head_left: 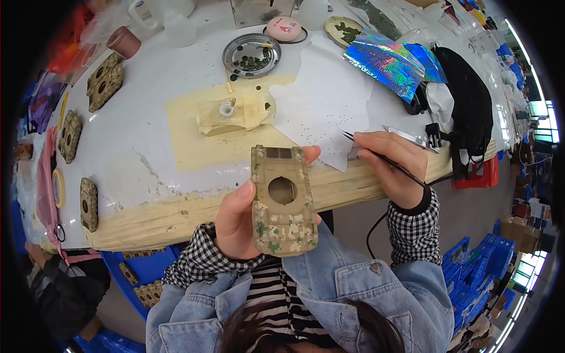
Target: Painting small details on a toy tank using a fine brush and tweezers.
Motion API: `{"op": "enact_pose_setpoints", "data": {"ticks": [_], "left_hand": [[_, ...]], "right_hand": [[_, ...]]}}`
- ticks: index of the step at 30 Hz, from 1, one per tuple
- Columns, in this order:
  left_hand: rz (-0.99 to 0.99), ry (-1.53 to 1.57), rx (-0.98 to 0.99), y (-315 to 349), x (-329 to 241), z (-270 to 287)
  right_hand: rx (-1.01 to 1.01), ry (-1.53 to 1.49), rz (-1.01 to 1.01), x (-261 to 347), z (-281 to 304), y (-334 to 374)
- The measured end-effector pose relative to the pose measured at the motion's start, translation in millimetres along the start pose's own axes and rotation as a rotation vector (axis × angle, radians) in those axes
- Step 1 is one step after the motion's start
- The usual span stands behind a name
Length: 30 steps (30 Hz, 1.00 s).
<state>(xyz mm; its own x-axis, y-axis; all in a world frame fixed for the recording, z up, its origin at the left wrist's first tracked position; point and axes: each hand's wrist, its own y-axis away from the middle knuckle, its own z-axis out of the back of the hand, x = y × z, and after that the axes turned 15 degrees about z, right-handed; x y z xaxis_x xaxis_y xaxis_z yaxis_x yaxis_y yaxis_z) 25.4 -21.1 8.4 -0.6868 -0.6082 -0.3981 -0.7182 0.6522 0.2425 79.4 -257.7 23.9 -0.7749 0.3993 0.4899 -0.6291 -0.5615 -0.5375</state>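
In my left hand (233,220) is a tan model tank hull (283,226) with a green and brown pixel camouflage pattern. A round hole is in its middle and dark panels are at its far end; my fingers wrap around it from beneath. My right hand (400,167) pinches a pair of dark tweezers (347,135). Their pale tips point left over a white sheet (329,76) scattered with tiny dark specks. The tweezers and the hull are apart. Another silvery tool (412,139) lies just beyond my right hand.
Several camouflage hulls (106,82) stand along the table's left side. A round metal dish (252,44) holds small green pieces. Masking tape covers a block (235,117) bearing a small white cup. Right are shiny holographic film (385,62) and a black bag (468,94). A person (70,288) sits left.
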Motion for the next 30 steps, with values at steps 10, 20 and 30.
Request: {"op": "enact_pose_setpoints", "data": {"ticks": [10, 20, 30], "left_hand": [[0.057, -0.031, 0.191, 1.1, -3.8, 15.5], [0.084, -0.047, 0.140, 1.0, -6.4, 12.9], [0.066, -0.046, 0.003, 0.1, -3.6, 4.5]], "right_hand": [[-0.093, -0.222, -0.233, -7.4, -0.7, 3.6], [-0.058, -0.420, -0.407, -11.9, 3.5, -3.9], [-0.130, -0.525, -0.531, -15.9, 2.9, -4.2]]}}
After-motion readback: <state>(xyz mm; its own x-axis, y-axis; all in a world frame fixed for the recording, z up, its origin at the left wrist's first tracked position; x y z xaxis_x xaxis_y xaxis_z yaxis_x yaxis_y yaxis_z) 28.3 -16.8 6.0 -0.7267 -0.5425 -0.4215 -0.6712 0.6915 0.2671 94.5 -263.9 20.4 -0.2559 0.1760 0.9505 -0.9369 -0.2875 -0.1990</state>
